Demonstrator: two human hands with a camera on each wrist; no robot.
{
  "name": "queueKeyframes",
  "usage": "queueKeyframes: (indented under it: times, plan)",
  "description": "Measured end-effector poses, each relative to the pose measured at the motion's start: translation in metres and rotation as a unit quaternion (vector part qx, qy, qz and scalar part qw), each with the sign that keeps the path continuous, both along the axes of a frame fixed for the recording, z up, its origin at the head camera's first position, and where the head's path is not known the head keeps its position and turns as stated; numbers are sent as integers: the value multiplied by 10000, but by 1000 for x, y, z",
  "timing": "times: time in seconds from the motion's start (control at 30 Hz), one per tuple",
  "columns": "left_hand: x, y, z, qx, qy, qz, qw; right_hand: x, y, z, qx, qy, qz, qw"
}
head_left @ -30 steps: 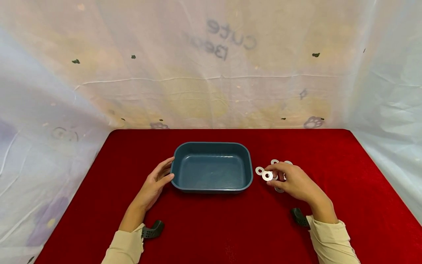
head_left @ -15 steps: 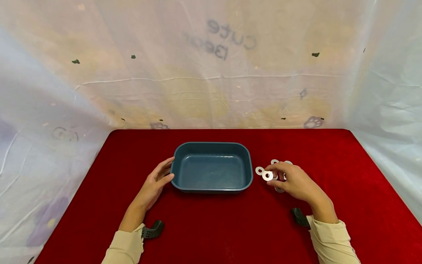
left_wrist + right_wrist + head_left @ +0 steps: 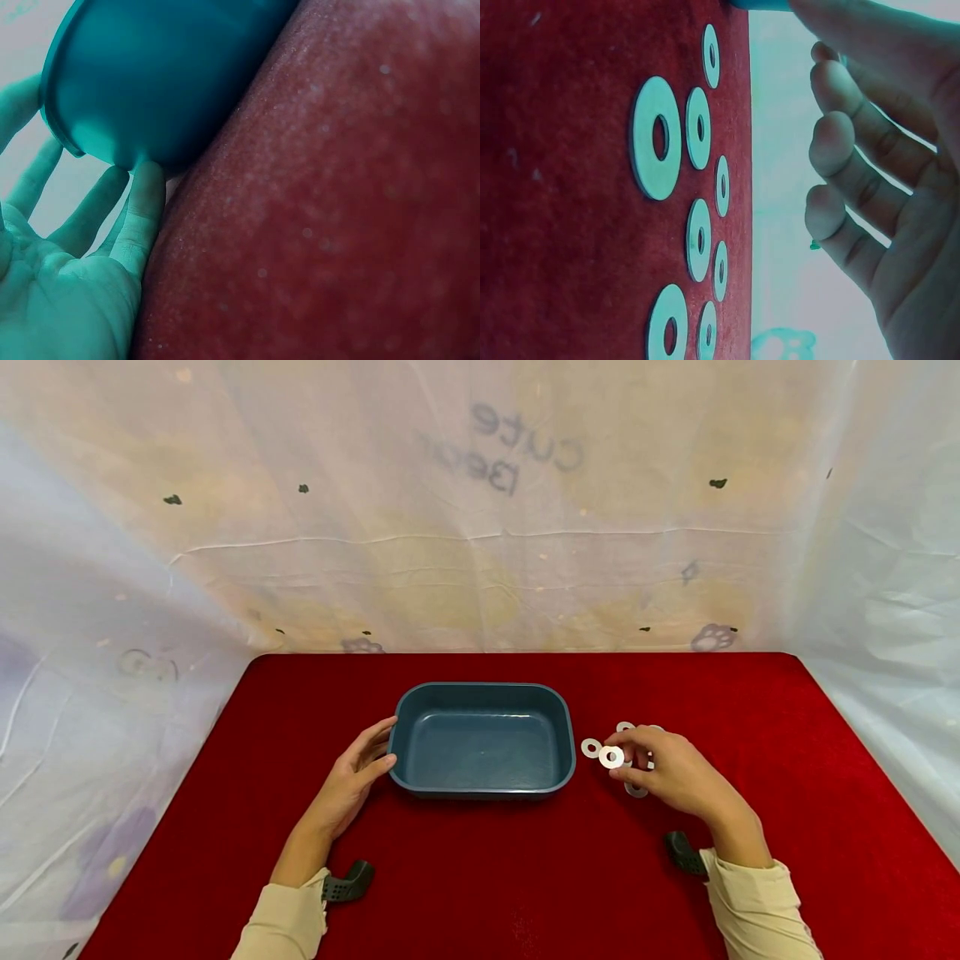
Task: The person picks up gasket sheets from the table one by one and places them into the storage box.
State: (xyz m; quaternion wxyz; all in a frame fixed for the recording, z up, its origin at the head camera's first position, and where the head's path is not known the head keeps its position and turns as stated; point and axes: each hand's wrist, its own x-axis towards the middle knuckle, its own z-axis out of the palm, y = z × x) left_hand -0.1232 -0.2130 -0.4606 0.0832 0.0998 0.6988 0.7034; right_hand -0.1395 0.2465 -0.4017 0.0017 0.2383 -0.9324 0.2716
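A deep blue-grey plastic tub (image 3: 480,792) with rounded corners stands on the red cloth. At its left side is my left hand (image 3: 351,781), thumb and fingers spread and touching the wall; the left wrist view shows straight fingertips (image 3: 148,180) against the tub's outside. To the right of the tub, my right hand (image 3: 678,775) pinches a flat metal washer (image 3: 603,759) between thumb and fingertips. Beneath and around that hand lie several more washers, one of them a loose washer (image 3: 584,749) close to the tub. In the right wrist view the pinched washer is mostly hidden behind the thumb.
The loose washers, such as a large washer (image 3: 646,139), lie flat and spread out on the red cloth (image 3: 480,877). Pale printed sheeting (image 3: 480,568) hangs behind the table and along both sides. A dark wrist mount (image 3: 351,882) sits at each cuff.
My right hand has shifted very slightly up and to the right with the washer still pinched. My left hand and the tub have stayed put.
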Motion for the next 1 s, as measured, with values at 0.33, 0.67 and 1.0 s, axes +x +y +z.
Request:
queueKeyframes:
  times: [0.33,0.67,1.0]
  plan:
    - [0,0,2,26,2,-20,10000,1,2,4,-174,-66,-39,9998]
    - [1,1,3,22,-45,9,10000,0,4,5,-261,133,-69,9995]
    - [0,1,3,14,-42,18,10000,1,4,11,-299,80,-129,9994]
